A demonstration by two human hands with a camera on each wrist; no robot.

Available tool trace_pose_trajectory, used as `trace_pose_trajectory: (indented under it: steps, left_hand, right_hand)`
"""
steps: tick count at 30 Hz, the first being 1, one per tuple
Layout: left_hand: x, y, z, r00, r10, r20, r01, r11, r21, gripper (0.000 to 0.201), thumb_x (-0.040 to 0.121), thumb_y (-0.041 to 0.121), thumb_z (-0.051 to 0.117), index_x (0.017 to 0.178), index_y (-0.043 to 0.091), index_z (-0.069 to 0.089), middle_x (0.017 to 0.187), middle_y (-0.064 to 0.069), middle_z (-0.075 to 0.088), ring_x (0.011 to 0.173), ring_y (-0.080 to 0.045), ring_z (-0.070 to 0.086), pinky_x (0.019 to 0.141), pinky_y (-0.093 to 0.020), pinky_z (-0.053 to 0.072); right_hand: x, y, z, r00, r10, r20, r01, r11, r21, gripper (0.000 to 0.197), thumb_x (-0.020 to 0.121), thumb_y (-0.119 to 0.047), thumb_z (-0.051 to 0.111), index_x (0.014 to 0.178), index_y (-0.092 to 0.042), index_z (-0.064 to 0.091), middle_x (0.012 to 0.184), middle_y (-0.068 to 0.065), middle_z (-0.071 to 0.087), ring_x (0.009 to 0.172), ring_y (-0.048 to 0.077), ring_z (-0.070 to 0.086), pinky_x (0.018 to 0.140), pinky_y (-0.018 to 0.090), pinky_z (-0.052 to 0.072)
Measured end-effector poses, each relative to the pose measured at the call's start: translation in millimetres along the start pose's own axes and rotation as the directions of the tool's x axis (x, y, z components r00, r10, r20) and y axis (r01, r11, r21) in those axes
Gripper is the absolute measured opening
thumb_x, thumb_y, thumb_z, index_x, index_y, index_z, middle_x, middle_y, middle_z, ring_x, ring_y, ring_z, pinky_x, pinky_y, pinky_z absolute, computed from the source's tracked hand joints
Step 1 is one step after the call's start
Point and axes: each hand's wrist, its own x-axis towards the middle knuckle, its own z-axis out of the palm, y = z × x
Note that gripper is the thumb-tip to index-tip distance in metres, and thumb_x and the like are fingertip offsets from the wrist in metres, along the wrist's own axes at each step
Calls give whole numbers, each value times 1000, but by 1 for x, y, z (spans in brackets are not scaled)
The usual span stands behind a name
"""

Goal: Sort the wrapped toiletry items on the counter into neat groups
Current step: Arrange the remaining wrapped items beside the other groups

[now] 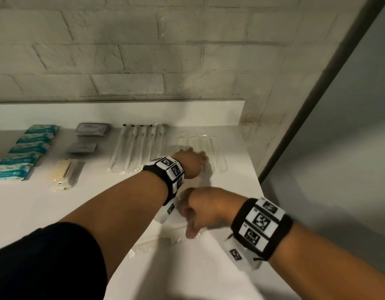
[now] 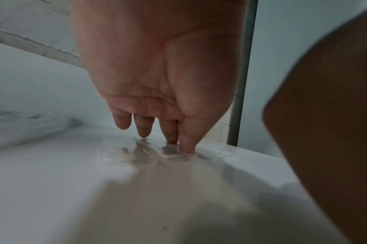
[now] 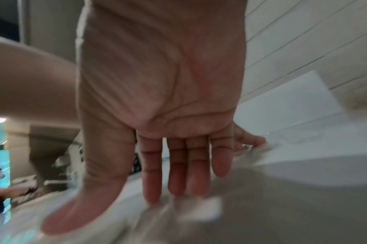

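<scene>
My left hand (image 1: 194,159) reaches to the back right of the white counter (image 1: 230,187). Its straight fingertips (image 2: 144,134) press down on a pile of clear-wrapped combs (image 1: 201,142); the wrapper (image 2: 136,152) lies flat under them. My right hand (image 1: 190,219) hovers nearer to me, palm down and fingers (image 3: 196,180) straight, just above a single wrapped white comb (image 1: 153,245) near the counter's front edge. A blurred wrapper (image 3: 191,209) shows below those fingers. I cannot tell whether they touch it.
Along the back lie rows of teal packets (image 1: 25,152), grey sachets (image 1: 92,129), wrapped toothbrushes (image 1: 137,148) and yellowish wrapped items (image 1: 66,172). A brick wall (image 1: 144,50) stands behind. The counter ends at the right by a grey door frame (image 1: 317,94).
</scene>
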Motion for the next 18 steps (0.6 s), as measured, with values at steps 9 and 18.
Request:
trace_pose_trajectory:
  steps: [9, 18]
  left_hand:
    - [-2, 0, -8, 998, 29, 49, -31, 999, 35, 53, 98, 12, 31, 150, 19, 24, 160, 2, 16, 145, -34, 16, 117, -48, 18]
    - [2, 2, -19, 994, 7, 111, -14, 998, 61, 48, 101, 18, 26, 149, 22, 29, 160, 4, 20, 145, -34, 15, 117, -49, 16]
  right_hand:
    - [5, 11, 5, 998, -16, -56, 14, 1000, -26, 8, 84, -6, 55, 90, -12, 54, 92, 10, 59, 77, 27, 57, 67, 39, 50]
    - [6, 13, 15, 973, -192, -124, 156, 954, -256, 35, 88, -24, 56, 122, -23, 58, 122, 2, 54, 102, 25, 54, 83, 38, 50]
